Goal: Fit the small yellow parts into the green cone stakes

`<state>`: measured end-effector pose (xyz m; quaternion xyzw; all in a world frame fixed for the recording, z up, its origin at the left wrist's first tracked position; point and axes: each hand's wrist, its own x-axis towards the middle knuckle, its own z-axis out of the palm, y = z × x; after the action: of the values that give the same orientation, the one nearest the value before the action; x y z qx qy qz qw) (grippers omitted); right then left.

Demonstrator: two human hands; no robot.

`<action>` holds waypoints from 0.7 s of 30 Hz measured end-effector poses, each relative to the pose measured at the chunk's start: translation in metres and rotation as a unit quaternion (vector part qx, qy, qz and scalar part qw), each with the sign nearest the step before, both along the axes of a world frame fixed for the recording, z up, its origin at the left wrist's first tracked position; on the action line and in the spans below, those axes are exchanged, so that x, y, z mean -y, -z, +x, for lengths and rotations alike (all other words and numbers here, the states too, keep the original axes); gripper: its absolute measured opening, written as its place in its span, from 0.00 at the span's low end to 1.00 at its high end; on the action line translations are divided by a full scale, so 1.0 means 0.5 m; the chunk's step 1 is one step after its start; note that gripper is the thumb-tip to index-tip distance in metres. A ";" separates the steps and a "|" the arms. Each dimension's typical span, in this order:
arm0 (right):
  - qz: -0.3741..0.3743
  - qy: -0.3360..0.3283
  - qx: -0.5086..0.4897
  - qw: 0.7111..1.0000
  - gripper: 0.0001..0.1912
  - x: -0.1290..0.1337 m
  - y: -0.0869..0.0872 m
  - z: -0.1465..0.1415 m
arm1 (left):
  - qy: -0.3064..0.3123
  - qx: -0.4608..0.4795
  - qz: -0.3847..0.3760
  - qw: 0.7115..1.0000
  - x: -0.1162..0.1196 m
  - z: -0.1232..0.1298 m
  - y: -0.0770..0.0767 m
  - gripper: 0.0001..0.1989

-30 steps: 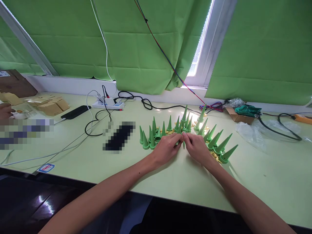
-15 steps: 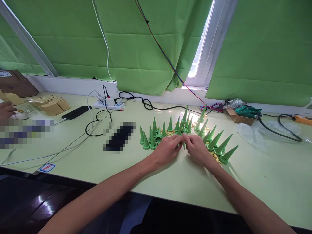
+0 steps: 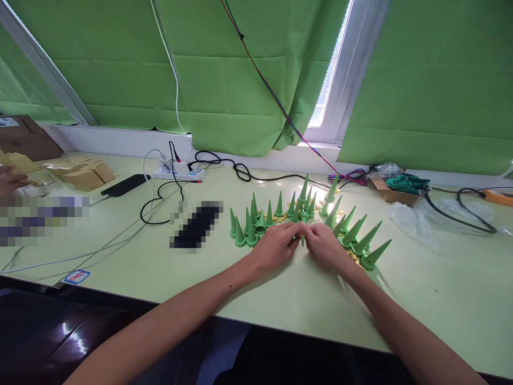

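Observation:
My left hand [image 3: 277,245] and my right hand [image 3: 325,243] meet over the table, fingers closed and pinched together. Between them is a green plastic spike [image 3: 303,241], its pointed end showing below the fingers; the rest of it is hidden. Around and beyond the hands stand many similar cone-shaped spikes. An upright group [image 3: 239,235] is on the left, and a row of tilted spikes [image 3: 364,240] is by my right wrist. Small yellow pieces [image 3: 355,258] lie among them.
A dark pixelated object [image 3: 196,224] lies left of the spikes. Behind it are a power strip [image 3: 180,170] and loose cables. A small cardboard box [image 3: 395,191] and clear plastic bags [image 3: 414,222] lie to the right. Another person's hand [image 3: 11,181] is at far left near boxes.
My hands stay together; the fingers of my right hand have tipped slightly lower against the left. The other person's hand at far left has shifted a little.

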<state>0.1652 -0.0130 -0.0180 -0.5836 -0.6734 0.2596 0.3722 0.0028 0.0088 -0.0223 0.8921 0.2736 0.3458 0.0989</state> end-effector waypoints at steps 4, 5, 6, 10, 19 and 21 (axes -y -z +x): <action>0.073 0.043 0.039 0.996 0.32 -0.001 0.005 0.000 | -0.007 0.048 -0.071 0.996 0.001 0.003 -0.014 0.04; 0.098 0.056 0.047 0.992 0.32 -0.001 0.006 -0.001 | -0.011 0.054 -0.084 0.995 0.001 0.003 -0.017 0.03; 0.122 0.069 0.051 0.989 0.31 0.000 0.006 -0.001 | -0.017 0.059 -0.094 0.994 0.000 0.003 -0.019 0.03; 0.174 0.099 0.022 0.979 0.26 0.009 -0.003 -0.005 | -0.045 0.064 -0.125 0.989 0.000 0.003 -0.022 0.04; 0.149 0.002 -0.020 0.989 0.11 0.027 -0.014 -0.022 | -0.046 0.062 -0.189 0.979 0.000 0.003 -0.020 0.07; 0.149 -0.010 0.005 0.989 0.09 0.026 -0.010 -0.022 | -0.036 0.066 -0.193 0.978 0.000 0.003 -0.019 0.10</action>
<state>0.1541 -0.0258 -0.0128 -0.5159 -0.7125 0.1569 0.4489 0.0043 0.0085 -0.0130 0.8209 0.3602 0.3479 0.2746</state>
